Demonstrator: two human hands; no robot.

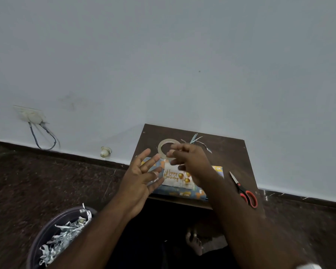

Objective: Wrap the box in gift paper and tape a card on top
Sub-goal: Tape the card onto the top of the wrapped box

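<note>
Hovering over the card (176, 176) — left hand (142, 179) fingers spread, holding nothing; right hand (192, 162) fingers curled — grasp unclear.

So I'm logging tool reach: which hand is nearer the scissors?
Right. The right hand hovers above the card, just left of the scissors; the left hand is farther left.

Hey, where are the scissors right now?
In the head view the scissors lie on the right side of the table, right of the wrapped box.
</note>
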